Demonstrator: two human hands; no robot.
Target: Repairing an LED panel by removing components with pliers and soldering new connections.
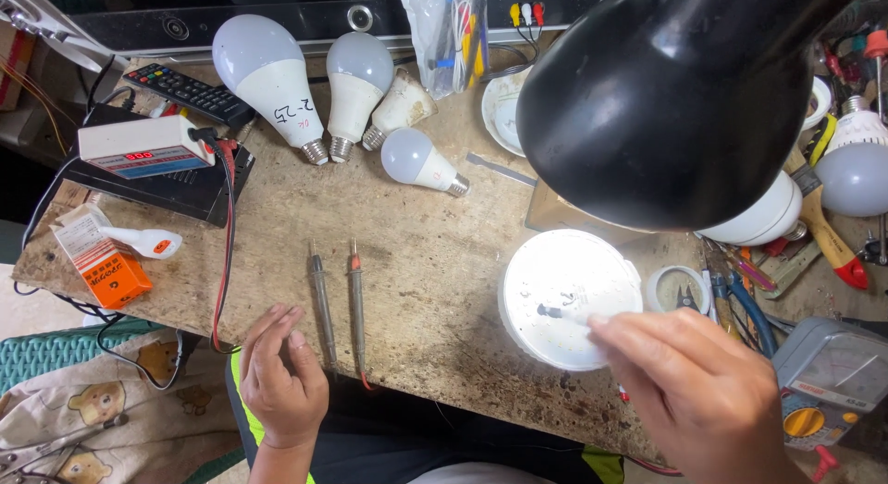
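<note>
My right hand [698, 392] pinches a thin tool [561, 314], apparently a screwdriver, onto the light, brittle white disc [566, 294], best held by its rim; left hand [282, 378] rests loosely curled, empty.

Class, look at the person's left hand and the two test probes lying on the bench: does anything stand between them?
Nothing visible does. The left hand rests at the bench edge, right beside the two probes, with only bare benchtop between.
</note>
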